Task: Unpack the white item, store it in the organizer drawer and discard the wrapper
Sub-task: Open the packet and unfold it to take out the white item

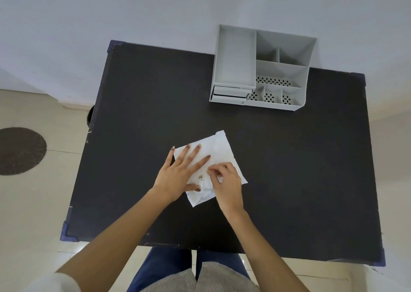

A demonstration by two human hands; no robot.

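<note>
A white wrapped packet (pixel 219 150) lies flat in the middle of the black table (pixel 138 114). My left hand (pixel 179 174) rests on its left half with the fingers spread, pressing it down. My right hand (pixel 226 180) pinches the wrapper near the packet's middle with thumb and fingertips. The item inside is hidden by the wrapper. A grey desk organizer (pixel 262 69) stands at the back right of the table, and its small drawers (pixel 230 94) at the front left look closed.
The organizer has a deep left tray and several perforated compartments. The table has blue corner guards and stands against a white wall. A dark round mat (pixel 21 150) lies on the tiled floor to the left.
</note>
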